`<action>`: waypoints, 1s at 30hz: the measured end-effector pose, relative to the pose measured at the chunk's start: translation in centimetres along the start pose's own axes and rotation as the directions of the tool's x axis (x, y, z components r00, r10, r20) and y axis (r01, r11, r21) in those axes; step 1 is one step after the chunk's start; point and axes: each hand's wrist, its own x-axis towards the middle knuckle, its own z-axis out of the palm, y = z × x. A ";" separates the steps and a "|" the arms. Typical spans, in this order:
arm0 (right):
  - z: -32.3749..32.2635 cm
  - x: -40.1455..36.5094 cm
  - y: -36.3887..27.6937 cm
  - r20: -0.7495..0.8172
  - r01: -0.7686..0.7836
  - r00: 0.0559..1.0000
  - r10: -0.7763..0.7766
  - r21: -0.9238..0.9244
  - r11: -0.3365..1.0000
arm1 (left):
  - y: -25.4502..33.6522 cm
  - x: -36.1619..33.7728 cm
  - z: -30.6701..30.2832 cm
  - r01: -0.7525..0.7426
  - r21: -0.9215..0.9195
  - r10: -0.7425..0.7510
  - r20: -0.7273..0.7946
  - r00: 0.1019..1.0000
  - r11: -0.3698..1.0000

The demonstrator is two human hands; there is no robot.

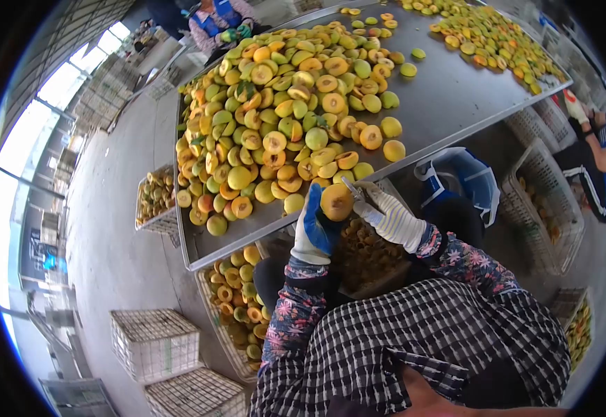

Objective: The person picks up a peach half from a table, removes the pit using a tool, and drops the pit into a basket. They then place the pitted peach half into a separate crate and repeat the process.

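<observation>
At table edge (247, 242), peach half (336, 201) cut-face up

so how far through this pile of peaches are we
Done: many cut yellow-orange peach halves lie on the grey metal table. In hand: the blue-gloved left hand holds one peach half while the white-gloved right hand works a small metal tool at it. Left: whole greenish-yellow peaches are mixed through the pile. Whether the fruit in the wire crate below is finished, I cannot tell.
</observation>
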 end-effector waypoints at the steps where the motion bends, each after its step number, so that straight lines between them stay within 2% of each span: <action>1: -0.1 0.0 0.1 0.019 0.043 0.999 -0.042 -0.073 0.996 | 0.0 0.2 -0.3 -0.017 0.009 0.017 -0.019 1.000 1.000; 3: -0.5 0.2 0.2 0.064 0.136 0.990 -0.125 -0.214 0.967 | -0.7 0.9 -1.9 -0.045 0.027 0.047 -0.055 0.997 0.999; 4: -0.3 -0.2 -0.9 0.036 0.158 0.987 -0.155 -0.363 0.918 | -1.2 0.9 -3.0 -0.255 0.481 0.228 0.114 0.967 0.839; 5: -0.3 -0.5 -1.0 0.070 0.146 0.989 -0.128 -0.420 0.896 | -1.6 1.0 -4.1 -0.446 0.775 0.396 0.275 0.876 0.448; 7: -0.6 -1.2 -1.0 0.122 0.126 0.990 -0.072 -0.528 0.840 | -1.6 -0.3 -1.8 -0.538 0.841 0.481 0.449 0.753 0.057; 8: -0.2 -1.3 -1.3 0.108 0.145 0.989 -0.103 -0.546 0.825 | -1.7 0.2 -2.2 -0.502 0.830 0.437 0.368 0.820 0.242; 11: 0.1 -1.4 -1.0 0.160 0.192 0.981 -0.107 -0.774 0.604 | -1.8 1.0 -2.9 -0.509 0.805 0.400 0.377 0.836 0.306; 12: 0.3 -1.4 -1.2 0.154 0.204 0.979 -0.135 -0.788 0.581 | -2.3 0.9 -2.4 -0.495 0.662 0.401 0.305 0.864 0.563; 13: 0.5 -1.5 -1.2 0.149 0.205 0.978 -0.143 -0.789 0.580 | -2.1 0.8 -2.1 -0.386 0.465 0.339 0.185 0.922 0.797; 14: 0.7 -1.6 -1.1 0.144 0.206 0.978 -0.152 -0.789 0.579 | -1.7 0.9 -1.9 -0.252 0.210 0.239 0.087 0.967 0.945; 15: 0.8 -1.6 -1.1 0.140 0.208 0.977 -0.161 -0.789 0.578 | -1.4 0.8 -1.6 -0.108 -0.076 0.110 0.025 0.994 0.991; 18: 0.9 -1.7 -1.7 0.153 0.187 0.982 -0.108 -0.796 0.576 | -1.9 0.9 -1.6 -0.145 -0.040 0.144 -0.014 0.989 0.989; 20: 1.2 -1.7 0.4 0.103 0.083 0.994 -0.039 -0.472 0.878 | -2.5 0.9 -1.4 -0.191 -0.028 0.188 -0.069 0.980 0.981; 22: 1.5 -1.6 1.2 0.098 0.097 0.993 -0.061 -0.422 0.901 | -2.5 0.7 -0.9 -0.232 -0.019 0.228 -0.113 0.967 0.973; 24: 1.3 -1.8 0.9 0.133 0.216 0.976 -0.173 -0.699 0.681 | -2.8 0.4 -0.4 -0.256 -0.029 0.250 -0.139 0.958 0.966; 28: 0.8 -1.7 0.3 0.201 0.196 0.979 -0.045 -0.836 0.512 | -3.1 0.4 -0.7 -0.248 -0.094 0.238 -0.106 0.965 0.964; 30: 1.1 -2.0 0.3 0.202 0.160 0.979 0.012 -0.813 0.560 | -3.3 0.2 -1.4 -0.256 -0.010 0.254 -0.114 0.961 0.967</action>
